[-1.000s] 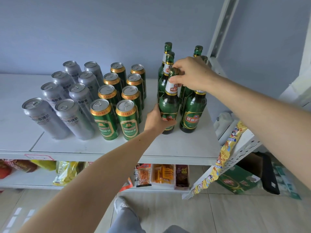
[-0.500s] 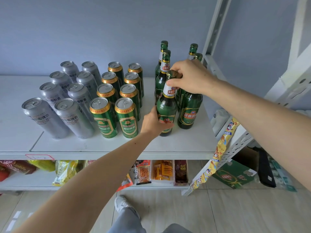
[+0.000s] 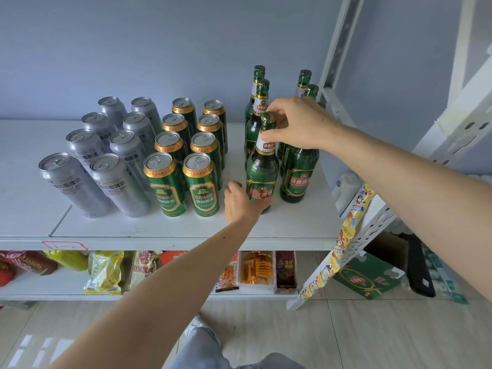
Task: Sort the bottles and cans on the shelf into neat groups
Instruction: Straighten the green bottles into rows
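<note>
A white shelf (image 3: 292, 227) carries three tidy groups: silver cans (image 3: 72, 182) at centre left, green cans (image 3: 202, 182) in the middle, green bottles (image 3: 298, 177) at centre right. Both hands steady the front bottle (image 3: 262, 169), which stands upright on the shelf. The left hand (image 3: 242, 202) wraps its base, fingers closed around the glass; the right hand (image 3: 298, 123) pinches the capped neck from above. This two-point hold likely keeps the tall bottle from tipping while it is lined up with its neighbours.
</note>
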Motion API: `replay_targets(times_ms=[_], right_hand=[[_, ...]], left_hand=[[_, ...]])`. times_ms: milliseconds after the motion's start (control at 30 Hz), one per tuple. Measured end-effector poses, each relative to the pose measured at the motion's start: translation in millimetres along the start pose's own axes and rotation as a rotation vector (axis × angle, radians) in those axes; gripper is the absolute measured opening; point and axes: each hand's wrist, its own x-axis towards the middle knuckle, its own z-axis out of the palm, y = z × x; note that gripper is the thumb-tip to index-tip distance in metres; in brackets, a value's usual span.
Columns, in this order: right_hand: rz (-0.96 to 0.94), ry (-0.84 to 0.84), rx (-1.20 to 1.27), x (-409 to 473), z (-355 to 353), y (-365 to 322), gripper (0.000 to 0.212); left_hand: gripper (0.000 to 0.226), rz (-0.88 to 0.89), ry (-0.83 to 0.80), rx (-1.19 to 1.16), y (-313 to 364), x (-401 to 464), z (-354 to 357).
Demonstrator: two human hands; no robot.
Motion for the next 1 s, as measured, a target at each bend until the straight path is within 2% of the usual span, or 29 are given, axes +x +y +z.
replay_targets(times_ms=[100, 200, 267, 333, 400, 600, 767, 867, 1000], right_hand=[[0.038, 0.109, 0.065, -1, -11, 10, 0.05], [0.057, 0.269, 0.037, -3, -22, 25, 0.049], [0.08, 0.297, -0.067, -4, -23, 37, 0.048], [0.125, 0.245, -0.134, -3, -21, 46, 0.055], [0.177, 0.173, -0.126, 0, -17, 53, 0.059], [0.255, 0.099, -0.002, 8, -7, 59, 0.036], [0.224, 0.056, 0.021, 9, -11, 60, 0.032], [0.196, 0.035, -0.004, 4, -13, 60, 0.034], [0.168, 0.009, -0.002, -3, -16, 59, 0.031]], left_hand=[[0.066, -0.072, 0.027, -0.065, 3, -11, 5], [0.054, -0.104, -0.084, -0.044, 2, -26, 13], [0.047, -0.074, -0.162, 0.002, 3, -36, 22], [0.045, -0.046, -0.223, -0.006, 7, -42, 32], [0.052, -0.023, -0.273, -0.032, 13, -43, 42], [0.08, 0.081, -0.292, 0.005, 31, -32, 66], [0.097, 0.099, -0.328, -0.032, 36, -14, 79], [0.091, 0.09, -0.255, -0.068, 42, -10, 87], [0.069, 0.111, -0.145, 0.003, 50, -13, 95]])
